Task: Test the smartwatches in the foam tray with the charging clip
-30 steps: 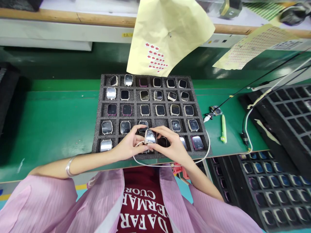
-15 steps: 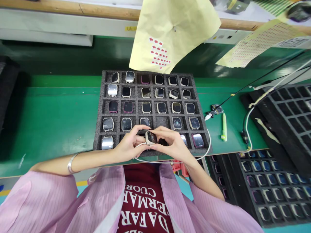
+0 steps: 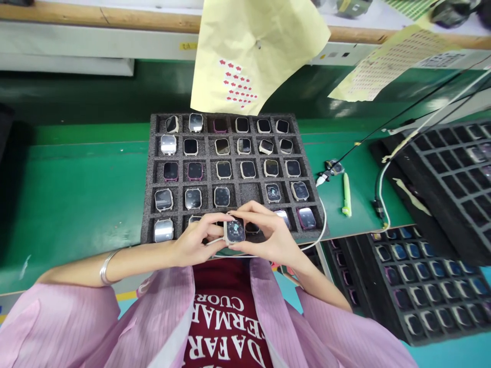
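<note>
Between my two hands is a smartwatch without a strap, its square screen lit with a dial and facing up. My left hand is closed on its left side, where a white cable runs in under the fingers; the cable's end is hidden. My right hand pinches the watch's right edges between thumb and fingers. Just beyond lies a grey foam tray with watch cases in its compartments. One compartment in the second row from me holds no watch. My hands cover part of the nearest row.
On the green bench, right of the tray, are a light-green pen-like tool and a small round item. More watch trays stand lower right. A yellow paper sheet hangs from the shelf above the tray. Cables cross the right side.
The watch has come slightly nearer to my body and turned flatter toward me. Its screen now shows a lit dial. Both hands keep their hold, and the whole view has shifted slightly.
</note>
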The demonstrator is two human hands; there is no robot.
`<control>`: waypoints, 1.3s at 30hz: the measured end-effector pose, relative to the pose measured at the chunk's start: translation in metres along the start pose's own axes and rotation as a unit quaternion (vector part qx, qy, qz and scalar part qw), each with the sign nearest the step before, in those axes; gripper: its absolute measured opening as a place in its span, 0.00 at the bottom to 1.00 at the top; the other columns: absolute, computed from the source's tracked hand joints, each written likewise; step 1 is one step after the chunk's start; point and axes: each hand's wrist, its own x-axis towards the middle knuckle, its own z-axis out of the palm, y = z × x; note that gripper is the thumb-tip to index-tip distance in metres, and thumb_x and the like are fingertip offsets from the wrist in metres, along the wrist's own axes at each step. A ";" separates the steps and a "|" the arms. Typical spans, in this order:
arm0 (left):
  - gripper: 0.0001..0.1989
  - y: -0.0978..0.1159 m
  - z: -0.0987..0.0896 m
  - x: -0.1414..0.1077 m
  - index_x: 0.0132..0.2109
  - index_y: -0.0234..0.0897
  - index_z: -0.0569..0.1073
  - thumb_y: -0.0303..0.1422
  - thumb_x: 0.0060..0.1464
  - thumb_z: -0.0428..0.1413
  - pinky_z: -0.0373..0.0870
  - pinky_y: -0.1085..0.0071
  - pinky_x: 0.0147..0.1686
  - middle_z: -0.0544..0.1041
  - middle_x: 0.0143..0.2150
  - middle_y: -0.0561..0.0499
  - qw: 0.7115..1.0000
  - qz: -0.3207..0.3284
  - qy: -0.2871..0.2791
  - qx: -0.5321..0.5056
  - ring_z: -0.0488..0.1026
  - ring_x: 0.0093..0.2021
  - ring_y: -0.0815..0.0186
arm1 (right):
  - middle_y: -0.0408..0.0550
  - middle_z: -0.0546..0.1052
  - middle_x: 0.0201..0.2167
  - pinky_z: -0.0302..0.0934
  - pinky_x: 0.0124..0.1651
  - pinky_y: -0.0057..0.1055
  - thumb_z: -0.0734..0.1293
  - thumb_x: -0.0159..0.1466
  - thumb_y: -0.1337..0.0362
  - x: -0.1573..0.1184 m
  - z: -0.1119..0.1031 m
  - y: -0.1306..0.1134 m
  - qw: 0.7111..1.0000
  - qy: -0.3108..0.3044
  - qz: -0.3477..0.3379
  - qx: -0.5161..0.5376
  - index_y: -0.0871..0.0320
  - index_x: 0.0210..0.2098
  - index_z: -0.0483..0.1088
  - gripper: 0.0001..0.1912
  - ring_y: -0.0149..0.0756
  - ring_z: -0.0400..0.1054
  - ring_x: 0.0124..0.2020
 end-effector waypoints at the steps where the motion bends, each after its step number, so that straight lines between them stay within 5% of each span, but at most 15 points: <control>1: 0.19 0.000 0.000 -0.001 0.56 0.38 0.56 0.30 0.60 0.53 0.64 0.81 0.22 0.78 0.30 0.51 1.000 0.007 -0.006 0.004 0.70 0.20 0.74 | 0.48 0.70 0.39 0.65 0.43 0.39 0.76 0.55 0.64 0.000 0.000 -0.001 1.000 -0.001 -0.002 -0.002 0.54 0.52 0.71 0.25 0.38 0.66 0.37; 7: 0.22 0.000 0.001 0.000 0.58 0.39 0.55 0.29 0.60 0.54 0.69 0.77 0.26 0.79 0.32 0.50 1.000 -0.008 -0.002 -0.003 0.76 0.28 0.67 | 0.47 0.70 0.39 0.65 0.41 0.38 0.75 0.56 0.63 0.000 -0.001 -0.003 0.999 0.004 -0.011 -0.030 0.54 0.52 0.71 0.24 0.38 0.67 0.37; 14: 0.28 0.013 0.000 0.013 0.58 0.42 0.53 0.27 0.56 0.57 0.73 0.72 0.37 0.74 0.48 0.44 0.993 -0.057 -0.007 -0.105 0.76 0.38 0.66 | 0.50 0.69 0.43 0.65 0.45 0.39 0.71 0.59 0.67 0.000 0.003 0.005 0.992 0.056 -0.050 -0.103 0.54 0.53 0.69 0.22 0.41 0.66 0.43; 17: 0.29 0.015 -0.002 0.015 0.58 0.44 0.52 0.28 0.55 0.58 0.72 0.73 0.38 0.75 0.45 0.46 0.989 -0.076 -0.007 -0.131 0.75 0.40 0.66 | 0.51 0.68 0.44 0.66 0.46 0.40 0.69 0.60 0.69 -0.001 0.005 0.009 0.989 0.058 -0.066 -0.119 0.54 0.55 0.67 0.23 0.41 0.66 0.44; 22: 0.29 0.012 -0.001 0.014 0.60 0.44 0.52 0.35 0.56 0.58 0.67 0.76 0.27 0.73 0.40 0.50 0.978 -0.145 -0.014 -0.152 0.72 0.30 0.70 | 0.50 0.68 0.43 0.65 0.47 0.41 0.71 0.59 0.65 0.003 0.001 0.007 0.993 0.023 -0.061 -0.102 0.54 0.51 0.69 0.21 0.42 0.66 0.45; 26: 0.28 0.011 0.000 0.017 0.64 0.40 0.51 0.38 0.61 0.52 0.61 0.77 0.22 0.68 0.31 0.54 0.980 -0.157 -0.026 -0.116 0.64 0.23 0.73 | 0.48 0.70 0.39 0.65 0.41 0.36 0.74 0.56 0.62 0.016 -0.014 0.010 0.997 -0.028 -0.016 -0.070 0.56 0.45 0.72 0.18 0.37 0.67 0.37; 30: 0.31 0.010 -0.007 0.022 0.65 0.38 0.45 0.37 0.61 0.51 0.59 0.80 0.16 0.65 0.27 0.58 0.972 -0.190 0.010 -0.138 0.61 0.18 0.77 | 0.49 0.71 0.40 0.66 0.38 0.35 0.72 0.58 0.60 0.032 -0.040 0.027 0.996 0.025 -0.018 -0.087 0.57 0.46 0.71 0.18 0.38 0.67 0.37; 33: 0.32 0.010 -0.017 0.021 0.63 0.37 0.50 0.36 0.56 0.57 0.65 0.79 0.16 0.68 0.31 0.55 0.964 -0.201 0.034 -0.173 0.69 0.21 0.73 | 0.51 0.70 0.43 0.64 0.46 0.42 0.72 0.59 0.61 0.035 -0.060 0.039 0.974 0.041 -0.041 -0.218 0.55 0.50 0.70 0.20 0.44 0.66 0.44; 39: 0.26 0.007 -0.027 0.013 0.53 0.34 0.62 0.33 0.51 0.62 0.73 0.70 0.33 0.74 0.41 0.45 0.951 -0.209 0.018 -0.229 0.77 0.38 0.63 | 0.57 0.68 0.51 0.59 0.50 0.49 0.68 0.63 0.64 0.033 -0.062 0.020 0.904 -0.081 -0.055 -0.416 0.56 0.54 0.68 0.19 0.51 0.62 0.51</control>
